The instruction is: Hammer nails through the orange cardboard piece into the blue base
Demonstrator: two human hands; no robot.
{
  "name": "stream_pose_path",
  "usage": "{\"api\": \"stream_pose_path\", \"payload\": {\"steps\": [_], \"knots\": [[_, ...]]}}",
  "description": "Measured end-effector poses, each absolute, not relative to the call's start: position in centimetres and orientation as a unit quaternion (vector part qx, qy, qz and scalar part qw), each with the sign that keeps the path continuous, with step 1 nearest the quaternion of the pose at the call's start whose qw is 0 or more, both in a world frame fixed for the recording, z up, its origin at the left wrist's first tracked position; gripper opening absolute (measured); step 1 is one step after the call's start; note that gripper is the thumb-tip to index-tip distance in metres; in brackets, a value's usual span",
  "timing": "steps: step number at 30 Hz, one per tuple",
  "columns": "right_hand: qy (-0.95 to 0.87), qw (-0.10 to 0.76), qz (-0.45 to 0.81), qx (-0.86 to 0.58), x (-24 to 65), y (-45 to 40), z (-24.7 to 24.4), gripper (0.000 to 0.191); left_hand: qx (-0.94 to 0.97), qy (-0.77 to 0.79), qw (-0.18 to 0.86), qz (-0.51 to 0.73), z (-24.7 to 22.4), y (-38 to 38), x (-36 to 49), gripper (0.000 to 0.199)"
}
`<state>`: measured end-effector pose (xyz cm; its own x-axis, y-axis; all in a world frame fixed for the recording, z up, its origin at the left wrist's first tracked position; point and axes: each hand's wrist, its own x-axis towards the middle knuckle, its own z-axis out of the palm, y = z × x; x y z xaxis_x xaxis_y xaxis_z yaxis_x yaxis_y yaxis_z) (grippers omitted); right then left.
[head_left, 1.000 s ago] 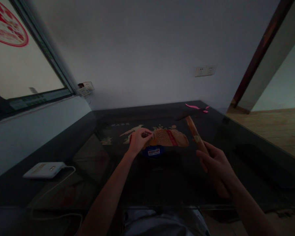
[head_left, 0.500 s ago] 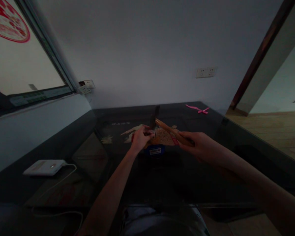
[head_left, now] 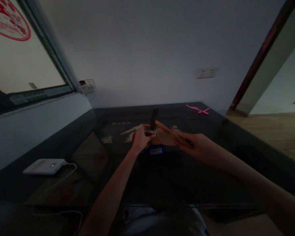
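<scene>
Compared with one second ago, the hammer (head_left: 163, 127) is now further toward nine o'clock, together with the right hand (head_left: 194, 146). The right grip is closed around its wooden handle, and the dark head stands at about eleven o'clock of the brown patterned piece (head_left: 163, 137); whether they touch, I cannot tell. This piece is in the middle of the bench (head_left: 137, 186), partly covered by the handle. At its nine o'clock end is the left hand (head_left: 140, 139), in the same place as earlier, with fingers curled; if this grip pinches something, it is too dark to tell. At six o'clock of the piece is a blue object (head_left: 156, 151) with a white label. Pink strip (head_left: 201, 110) lies at two o'clock, and a white device (head_left: 45, 166) with a cable (head_left: 68, 173) between eight and nine.
</scene>
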<state>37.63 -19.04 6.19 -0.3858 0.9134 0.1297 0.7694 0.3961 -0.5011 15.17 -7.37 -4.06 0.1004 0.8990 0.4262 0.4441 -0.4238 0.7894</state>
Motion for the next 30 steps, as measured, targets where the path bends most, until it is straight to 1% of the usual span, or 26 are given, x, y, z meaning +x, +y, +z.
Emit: {"api": "stream_pose_path", "payload": {"steps": [3, 9, 13, 18, 20, 24, 30], "knots": [[-0.811, 0.222, 0.171, -0.513, 37.8, -19.3, 6.3, 0.033, 0.702, 0.474, 0.240, 0.474, -4.3, -7.2, 15.1, 0.045], [-0.810, 0.212, 0.191, -0.513, 37.8, -19.4, 5.9, 0.035, 0.701, 0.453, 0.262, 0.484, -4.9, -6.5, 15.0, 0.042], [-0.800, 0.229, 0.198, -0.519, 37.7, -19.2, 5.6, 0.036, 0.696, 0.435, 0.289, 0.493, -5.1, -6.3, 14.6, 0.044], [-0.810, 0.243, 0.186, -0.500, 37.8, -19.2, 5.7, 0.034, 0.699, 0.406, 0.312, 0.499, -4.5, -6.9, 14.0, 0.031], [-0.810, 0.237, 0.180, -0.506, 37.8, -19.1, 5.7, 0.034, 0.703, 0.413, 0.301, 0.495, -4.2, -7.2, 13.8, 0.025], [-0.814, 0.222, 0.171, -0.509, 37.8, -19.1, 5.7, 0.036, 0.721, 0.469, 0.246, 0.447, -3.7, -7.5, 13.6, 0.011], [-0.821, 0.218, 0.168, -0.501, 37.7, -19.3, 5.9, 0.038, 0.724, 0.513, 0.202, 0.415, -3.1, -7.7, 13.6, 0.008]]}}
